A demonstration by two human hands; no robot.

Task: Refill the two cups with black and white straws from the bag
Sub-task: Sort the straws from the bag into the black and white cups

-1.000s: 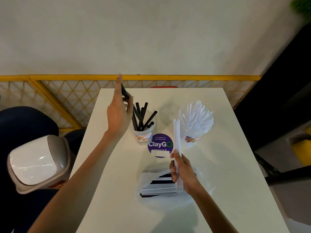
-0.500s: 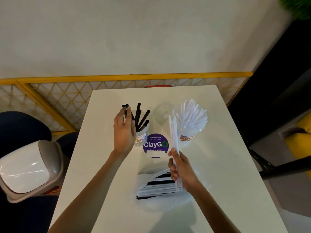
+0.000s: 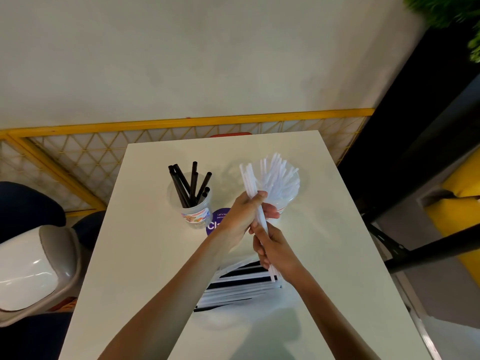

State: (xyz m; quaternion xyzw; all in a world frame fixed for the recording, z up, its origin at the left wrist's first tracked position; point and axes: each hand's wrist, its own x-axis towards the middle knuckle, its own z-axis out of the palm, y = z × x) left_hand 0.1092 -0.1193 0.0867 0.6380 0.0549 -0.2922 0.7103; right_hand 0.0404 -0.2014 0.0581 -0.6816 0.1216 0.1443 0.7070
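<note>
Now left hand (image 3: 242, 215) off black straws (image 3: 193, 185), grips white straw bundle (image 3: 248, 181) above right hand (image 3: 275, 252), likewise gripping.

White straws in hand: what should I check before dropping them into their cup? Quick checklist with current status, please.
1. Grip on the white straw bundle: ok. The left hand holds it high and the right hand holds it low.
2. Colour matches the target: ok. The white-straw cup is just behind the bundle.
3. Target cup upright: ok.
4. Room in that cup: cannot tell. It looks crowded, with straws fanning out.
5. Black-straw cup out of the way: ok. It stands apart to the left.
6. Lower ends over the cup mouth: not ok. They point down toward the bag.
</note>
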